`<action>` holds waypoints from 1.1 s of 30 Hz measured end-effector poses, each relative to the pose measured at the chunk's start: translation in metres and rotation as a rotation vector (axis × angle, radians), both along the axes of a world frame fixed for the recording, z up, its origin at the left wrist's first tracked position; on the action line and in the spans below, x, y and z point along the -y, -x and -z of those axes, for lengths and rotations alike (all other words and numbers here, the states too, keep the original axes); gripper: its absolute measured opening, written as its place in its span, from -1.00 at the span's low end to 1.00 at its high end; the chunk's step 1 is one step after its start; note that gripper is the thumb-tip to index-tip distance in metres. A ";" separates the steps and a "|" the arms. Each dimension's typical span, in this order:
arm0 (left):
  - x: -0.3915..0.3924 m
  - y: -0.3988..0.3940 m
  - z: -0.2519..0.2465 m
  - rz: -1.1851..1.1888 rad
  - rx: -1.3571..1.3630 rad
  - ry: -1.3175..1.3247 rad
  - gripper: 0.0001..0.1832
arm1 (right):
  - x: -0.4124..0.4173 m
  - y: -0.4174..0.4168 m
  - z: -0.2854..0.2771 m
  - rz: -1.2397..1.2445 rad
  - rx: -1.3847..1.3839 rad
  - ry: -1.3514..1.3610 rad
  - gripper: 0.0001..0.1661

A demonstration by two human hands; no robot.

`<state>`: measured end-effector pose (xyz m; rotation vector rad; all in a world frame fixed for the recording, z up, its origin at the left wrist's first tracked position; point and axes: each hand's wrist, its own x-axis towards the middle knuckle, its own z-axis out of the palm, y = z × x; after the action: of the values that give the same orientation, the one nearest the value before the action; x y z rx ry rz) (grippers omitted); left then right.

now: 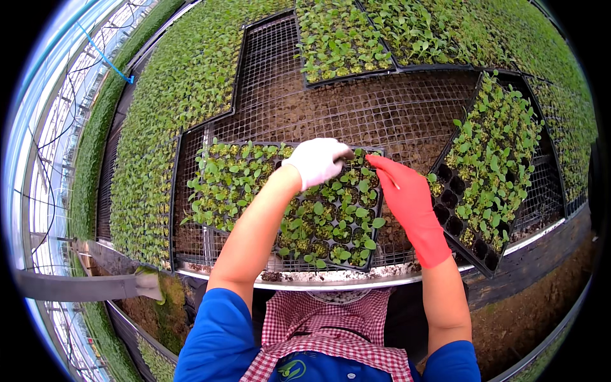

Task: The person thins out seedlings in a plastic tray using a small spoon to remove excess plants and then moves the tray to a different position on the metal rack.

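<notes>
A black plastic plug tray [374, 255] of leafy green seedlings lies on the wire mesh bench in front of me. My left hand [321, 161], in a white glove with darkened fingertips, is over the tray's far side, fingers curled down; whether they pinch anything is hidden. My right hand [401, 184], in a red rubber glove, reaches to the far right corner of the same tray, fingertips close together beside a seedling; I cannot tell if it holds one. A second seedling tray [491, 172] sits at an angle on the right, with several empty cells along its left and near edges.
Wire mesh [343, 110] spans the bench between the trays. More seedling trays [162, 105] fill the left and far sides. A metal bench rail [329, 281] runs along my front. A grey curved bar [81, 286] juts in at the lower left.
</notes>
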<state>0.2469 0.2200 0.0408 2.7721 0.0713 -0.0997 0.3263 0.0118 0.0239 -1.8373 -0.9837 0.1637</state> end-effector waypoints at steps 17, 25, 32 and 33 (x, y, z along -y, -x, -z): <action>0.010 -0.004 0.003 -0.007 -0.144 -0.305 -0.86 | 0.013 -0.011 -0.008 0.035 -0.111 -0.118 -0.71; 0.090 0.106 -0.050 0.143 -0.252 -0.108 -0.85 | 0.019 -0.012 0.001 0.033 -0.216 -0.115 -0.72; 0.160 0.192 -0.001 0.245 -0.408 0.107 -0.74 | 0.026 -0.009 -0.018 0.055 -0.352 0.093 -0.71; 0.156 0.189 -0.005 0.171 -0.317 0.079 -0.76 | 0.024 -0.008 -0.016 0.048 -0.341 0.094 -0.71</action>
<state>0.0584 0.0642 0.0457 2.6544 -0.0869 -0.5719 0.3341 -0.0126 0.0402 -1.8393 -0.7023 0.4841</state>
